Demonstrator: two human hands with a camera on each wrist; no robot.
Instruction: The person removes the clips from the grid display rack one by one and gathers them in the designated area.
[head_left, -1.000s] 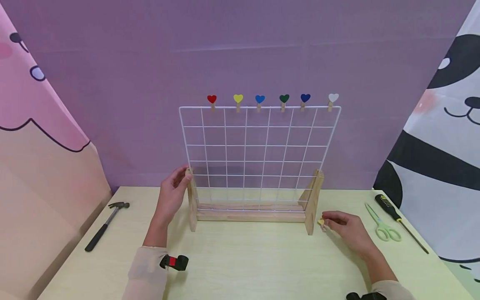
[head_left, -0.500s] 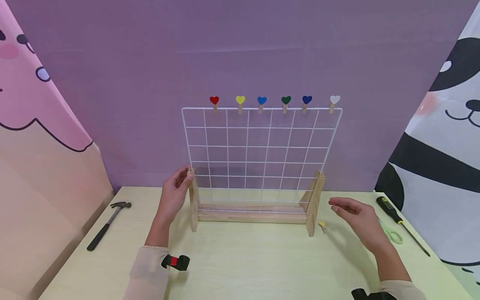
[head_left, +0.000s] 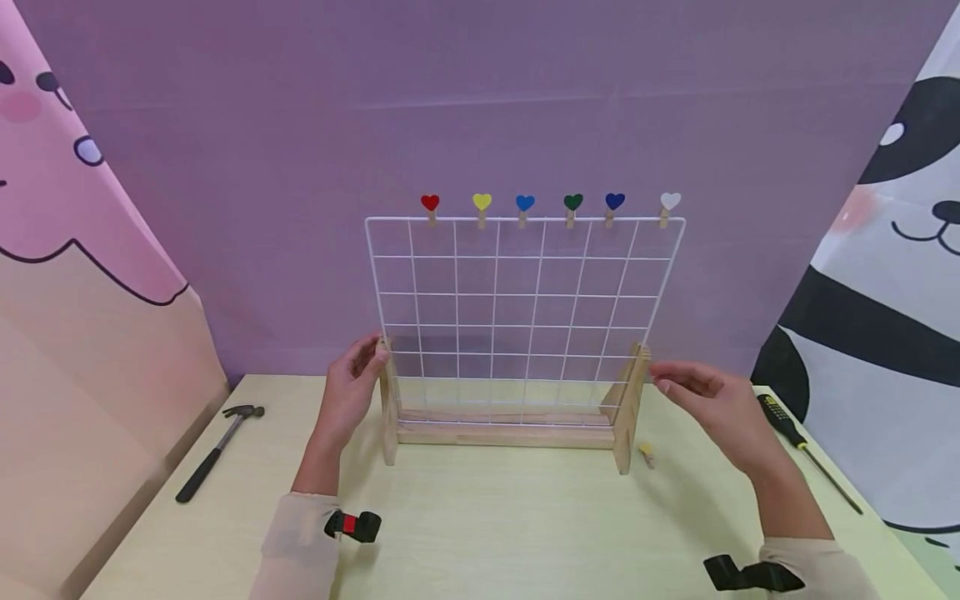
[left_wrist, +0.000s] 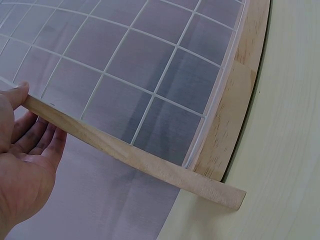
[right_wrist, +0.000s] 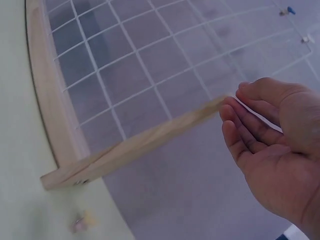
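Observation:
A white wire grid (head_left: 525,219) stands upright in a wooden stand (head_left: 506,436). Along its top wire sit several heart clothespins, from a red one (head_left: 430,202) at left to a white one (head_left: 670,201) at right. My left hand (head_left: 352,375) pinches the top of the stand's left upright (left_wrist: 145,161), thumb on one side and fingers on the other. Close to the top of the right upright (right_wrist: 135,142) is my right hand (head_left: 712,412), fingers loosely bent, nothing between them. A yellow heart clothespin (head_left: 647,454) lies on the table beside the right upright's foot.
A claw hammer (head_left: 223,454) lies on the table's left side. Near the right edge is a screwdriver (head_left: 806,450) with a black handle. My right arm hides the green scissors. A purple backdrop (head_left: 525,100) hangs behind the table.
My right hand let go of the yellow heart clothespin, leaving it on the table, then rose and moved to the top of the right upright. My left hand kept its place.

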